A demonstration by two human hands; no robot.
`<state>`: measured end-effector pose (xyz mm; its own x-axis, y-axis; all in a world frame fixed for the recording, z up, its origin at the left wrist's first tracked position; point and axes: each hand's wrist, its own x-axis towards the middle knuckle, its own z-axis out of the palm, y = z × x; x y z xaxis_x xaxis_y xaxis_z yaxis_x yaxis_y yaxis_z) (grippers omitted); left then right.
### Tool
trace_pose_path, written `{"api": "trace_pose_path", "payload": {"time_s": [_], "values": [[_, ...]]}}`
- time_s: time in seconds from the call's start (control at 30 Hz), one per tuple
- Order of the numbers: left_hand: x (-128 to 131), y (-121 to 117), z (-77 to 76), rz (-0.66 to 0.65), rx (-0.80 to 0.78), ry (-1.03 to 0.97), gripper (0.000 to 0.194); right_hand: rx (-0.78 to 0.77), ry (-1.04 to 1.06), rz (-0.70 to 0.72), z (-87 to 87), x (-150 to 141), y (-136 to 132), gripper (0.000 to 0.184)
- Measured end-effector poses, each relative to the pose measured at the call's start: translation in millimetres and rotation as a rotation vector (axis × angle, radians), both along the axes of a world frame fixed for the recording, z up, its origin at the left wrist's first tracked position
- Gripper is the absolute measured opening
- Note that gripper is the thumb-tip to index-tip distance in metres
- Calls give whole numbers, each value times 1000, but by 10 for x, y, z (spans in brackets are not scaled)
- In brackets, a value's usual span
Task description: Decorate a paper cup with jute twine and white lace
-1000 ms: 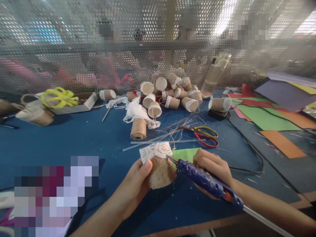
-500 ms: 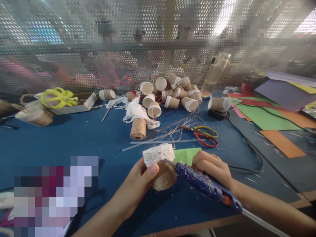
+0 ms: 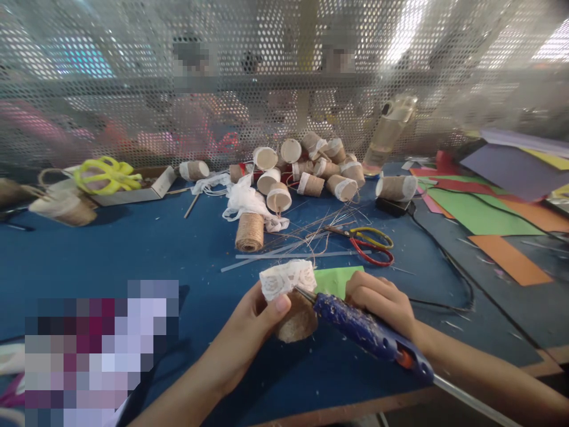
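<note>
My left hand (image 3: 255, 323) is closed around a small twine-wrapped cup (image 3: 299, 323), thumb pressed near its rim. White lace trim (image 3: 287, 279) runs along the end of the cup facing away from me. In my right hand (image 3: 384, 302) is a blue hot glue gun (image 3: 355, 329), with a clear glue stick (image 3: 471, 403) sticking out of its back. The gun's metal nozzle points left, at the lower border of the lace; whether it touches cannot be made out. A green paper piece (image 3: 340, 281) lies behind the gun.
Several twine-wrapped cups (image 3: 310, 184) are heaped at the back by the perforated metal screen (image 3: 275, 112). Scissors (image 3: 371, 246), a twine spool (image 3: 249, 232) and loose glue sticks lie ahead. A bottle (image 3: 387, 133) leans behind; coloured papers (image 3: 484, 207) and a black cable (image 3: 444, 255) are right.
The cup in my left hand has turned slightly, and more of the lace's lower border shows beside the nozzle. The glue gun stays almost in place.
</note>
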<state>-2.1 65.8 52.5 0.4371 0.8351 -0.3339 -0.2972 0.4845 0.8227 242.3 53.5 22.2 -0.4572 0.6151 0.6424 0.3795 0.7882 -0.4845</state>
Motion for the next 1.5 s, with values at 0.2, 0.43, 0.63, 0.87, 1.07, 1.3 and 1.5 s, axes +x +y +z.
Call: {"api": "trace_pose_path", "payload": {"time_s": [0.2,0.43,0.63,0.87,1.07,1.3,1.5], "values": [[-10,-2,4,-1,-17,-36,76,30,38,-23,13,-9,1,19],[-63,-28,-1,7,-48,-110,53,12,55,-16,-4,26,-16,19],[-82,-2,15,-32,-48,-170,51,9,22,-35,-3,41,-10,19],[-103,23,9,-29,-90,-239,42,-4,-15,-51,-8,53,-18,22],[-88,83,-5,-26,-96,-338,37,18,45,-29,31,26,4,18],[-72,93,-26,-60,-136,-476,39,21,41,-71,0,37,-4,14],[-48,96,-22,-123,-136,-418,45,-21,72,-46,-24,28,-4,17]]}}
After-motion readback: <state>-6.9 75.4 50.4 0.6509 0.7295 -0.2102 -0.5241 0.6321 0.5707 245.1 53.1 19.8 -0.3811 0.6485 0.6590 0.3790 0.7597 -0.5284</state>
